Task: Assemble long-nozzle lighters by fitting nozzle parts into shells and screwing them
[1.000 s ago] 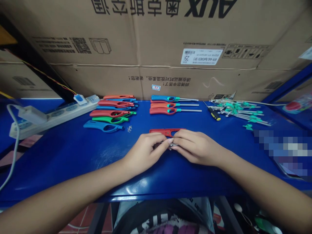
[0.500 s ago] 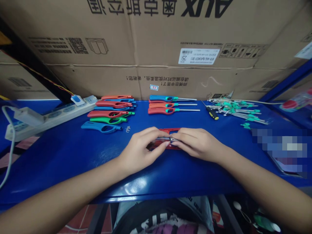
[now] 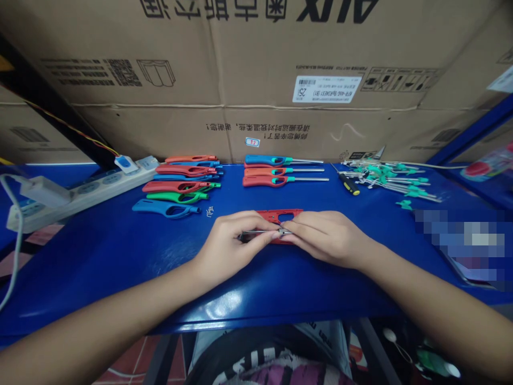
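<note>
My left hand [image 3: 230, 240] and my right hand [image 3: 331, 235] meet over the middle of the blue table. Their fingertips are pinched together on a thin metal rod [image 3: 256, 231], which lies roughly level and has a small silver piece near its right end. Below and behind the fingers is a red lighter shell [image 3: 269, 216], showing its trigger opening; the hands cover much of it. Behind it lie several finished-looking lighters [image 3: 262, 171] in blue, orange and red with metal nozzles. Several coloured lighter handles [image 3: 166, 208] without nozzles lie to the left, beside small metal bits [image 3: 210, 212].
A pile of metal tubes with green triggers [image 3: 395, 179] lies at the back right, next to a screwdriver [image 3: 349, 184]. A white power strip [image 3: 96, 184] stands at the left. A large cardboard box [image 3: 224, 123] backs the table. A pixelated flat object [image 3: 460, 248] lies at the right.
My fingers have shifted slightly on the metal rod, and more of the red shell shows behind them. The view has tipped a little; the other things lie as before.
</note>
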Motion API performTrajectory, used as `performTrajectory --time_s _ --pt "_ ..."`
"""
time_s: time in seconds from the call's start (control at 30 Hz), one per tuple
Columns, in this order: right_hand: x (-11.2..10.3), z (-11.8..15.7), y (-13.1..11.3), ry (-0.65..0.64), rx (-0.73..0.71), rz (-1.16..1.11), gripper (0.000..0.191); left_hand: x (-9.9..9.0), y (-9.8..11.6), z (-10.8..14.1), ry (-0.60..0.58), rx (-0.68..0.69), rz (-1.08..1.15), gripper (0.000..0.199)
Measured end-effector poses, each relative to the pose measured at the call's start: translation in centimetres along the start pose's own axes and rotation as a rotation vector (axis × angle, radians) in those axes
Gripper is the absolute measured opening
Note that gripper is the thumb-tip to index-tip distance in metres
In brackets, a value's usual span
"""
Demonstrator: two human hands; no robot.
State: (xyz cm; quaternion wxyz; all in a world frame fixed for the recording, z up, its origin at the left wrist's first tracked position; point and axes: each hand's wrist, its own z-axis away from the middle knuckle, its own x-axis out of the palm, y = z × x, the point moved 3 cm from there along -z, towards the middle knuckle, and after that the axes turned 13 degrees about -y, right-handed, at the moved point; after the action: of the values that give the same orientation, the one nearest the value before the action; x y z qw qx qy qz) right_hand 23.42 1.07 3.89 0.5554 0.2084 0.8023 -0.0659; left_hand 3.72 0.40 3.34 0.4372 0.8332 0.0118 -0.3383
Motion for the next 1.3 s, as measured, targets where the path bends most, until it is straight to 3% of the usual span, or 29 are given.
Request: performTrajectory --time_s 0.17,0.37,0.53,0.77,1.1,1.3 --pt "0.4 -0.1 0.6 -0.188 0.116 -0.168 0.02 0.1 0.2 0.2 -0.045 0.015 -0.011 0.012" --pt "0.5 0.4 2.1 -0.207 0.251 -0.395 0.014 0.4 -1.5 0.3 -0.149 -0.241 0.187 0.053" --pt "0.1 0.5 3.0 -0.119 0.275 -0.382 0.025 0.4 -2.5 0.0 -0.2 -0.365 0.395 0.047" --pt "-0.4 1.1 4.3 -0.07 0.322 -0.301 0.025 -0.2 -2.5 -0.5 -0.236 -0.504 0.562 0.032" --pt "-1.0 1.5 4.6 -0.231 0.262 -0.253 0.023 -0.6 -3.7 -0.3 -0.149 -0.441 0.436 0.03" --pt "-0.9 1.5 4.6 -0.265 0.253 -0.199 0.026 -0.9 -2.6 -0.3 -0.107 -0.202 0.069 0.022"
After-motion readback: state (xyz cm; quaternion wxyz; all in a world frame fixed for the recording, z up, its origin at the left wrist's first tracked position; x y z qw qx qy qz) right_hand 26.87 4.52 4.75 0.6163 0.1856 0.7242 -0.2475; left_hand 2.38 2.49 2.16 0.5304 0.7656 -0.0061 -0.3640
